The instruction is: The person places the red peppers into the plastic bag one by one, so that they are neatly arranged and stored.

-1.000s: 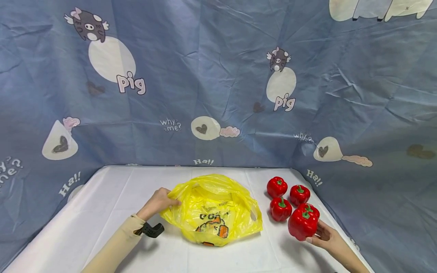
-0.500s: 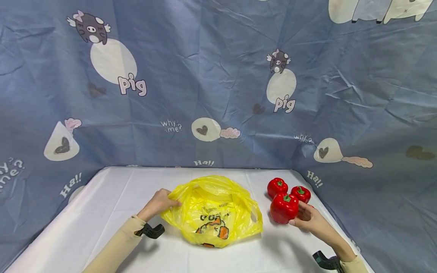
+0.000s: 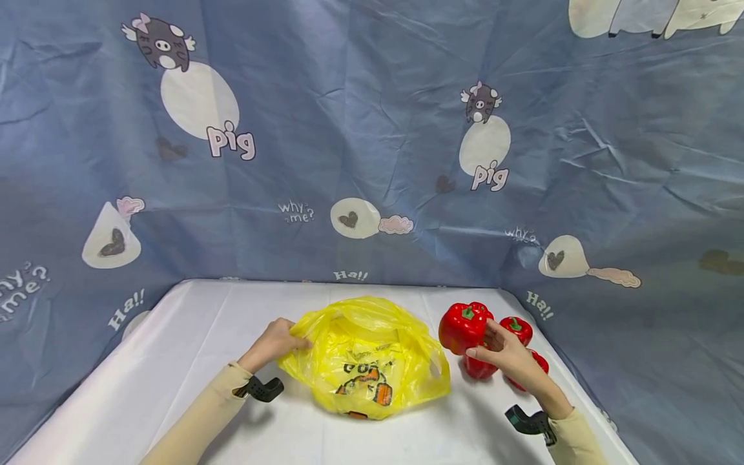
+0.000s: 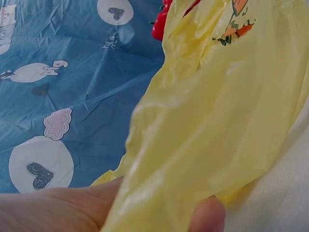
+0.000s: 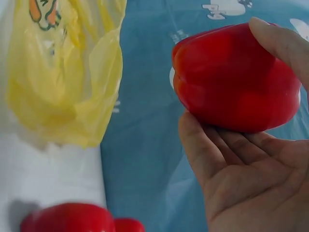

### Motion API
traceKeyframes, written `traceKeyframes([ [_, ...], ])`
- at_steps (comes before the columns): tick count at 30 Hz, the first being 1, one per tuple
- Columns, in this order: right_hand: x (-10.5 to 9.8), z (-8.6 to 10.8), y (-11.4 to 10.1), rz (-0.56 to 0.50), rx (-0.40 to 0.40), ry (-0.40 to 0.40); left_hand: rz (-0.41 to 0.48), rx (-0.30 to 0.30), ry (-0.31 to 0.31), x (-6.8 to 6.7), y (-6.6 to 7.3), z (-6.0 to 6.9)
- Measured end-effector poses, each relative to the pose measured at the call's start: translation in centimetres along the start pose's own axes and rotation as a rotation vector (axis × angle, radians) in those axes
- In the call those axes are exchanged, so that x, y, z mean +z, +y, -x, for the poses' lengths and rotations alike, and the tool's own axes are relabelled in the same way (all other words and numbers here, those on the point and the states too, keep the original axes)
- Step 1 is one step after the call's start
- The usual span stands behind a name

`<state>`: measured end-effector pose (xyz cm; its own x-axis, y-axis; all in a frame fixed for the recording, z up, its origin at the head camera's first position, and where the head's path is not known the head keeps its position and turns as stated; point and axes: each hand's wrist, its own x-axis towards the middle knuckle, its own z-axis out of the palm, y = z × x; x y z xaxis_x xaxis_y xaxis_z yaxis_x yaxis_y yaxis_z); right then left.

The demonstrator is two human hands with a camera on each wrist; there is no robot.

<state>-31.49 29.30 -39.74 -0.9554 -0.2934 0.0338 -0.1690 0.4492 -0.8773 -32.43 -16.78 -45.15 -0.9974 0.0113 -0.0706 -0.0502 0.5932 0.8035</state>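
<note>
A yellow plastic bag (image 3: 372, 361) with printed lettering and orange pictures lies at the middle of the table, its mouth spread wide. My left hand (image 3: 278, 341) grips the bag's left edge; in the left wrist view the thumb (image 4: 208, 215) presses on the yellow film. To the right of the bag, my right hand (image 3: 510, 356) holds a red bell pepper (image 3: 463, 328) above the table. The right wrist view shows this red bell pepper (image 5: 234, 79) between thumb and fingers, apart from the bag.
Several more red bell peppers stand at the table's right side, among them a rear pepper (image 3: 516, 329) and a lower one (image 3: 479, 368), partly hidden by my right hand. A white cloth (image 3: 192, 342) covers the table. Blue printed fabric (image 3: 372, 155) hangs behind and at the sides.
My right hand has carried the bell pepper left and up, from beside the other peppers toward the bag's right edge. The left hand keeps its grip on the bag in the same place.
</note>
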Motion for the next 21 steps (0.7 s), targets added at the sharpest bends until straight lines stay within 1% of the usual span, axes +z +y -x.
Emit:
traceKeyframes([
  [5, 1.4, -1.6, -0.9, -0.029, 0.021, -0.023, -0.003, -0.005, 0.001, -0.2, -0.1, 0.0],
  [8, 2.3, -2.6, -1.5, -0.048, -0.014, -0.061, -0.001, -0.005, 0.0, -0.1, -0.1, 0.0],
  [13, 3.6, -4.1, -2.3, -0.11, -0.105, -0.134, 0.004, 0.024, -0.007, 0.0, -0.1, 0.0],
  [15, 4.2, -4.6, -2.7, -0.131, -0.121, -0.153, 0.005, 0.031, -0.006, 0.1, -0.1, 0.0],
  [21, 6.4, -6.5, -3.3, -0.17, -0.145, -0.194, 0.002, 0.023, 0.009, 0.1, -0.4, -0.3],
])
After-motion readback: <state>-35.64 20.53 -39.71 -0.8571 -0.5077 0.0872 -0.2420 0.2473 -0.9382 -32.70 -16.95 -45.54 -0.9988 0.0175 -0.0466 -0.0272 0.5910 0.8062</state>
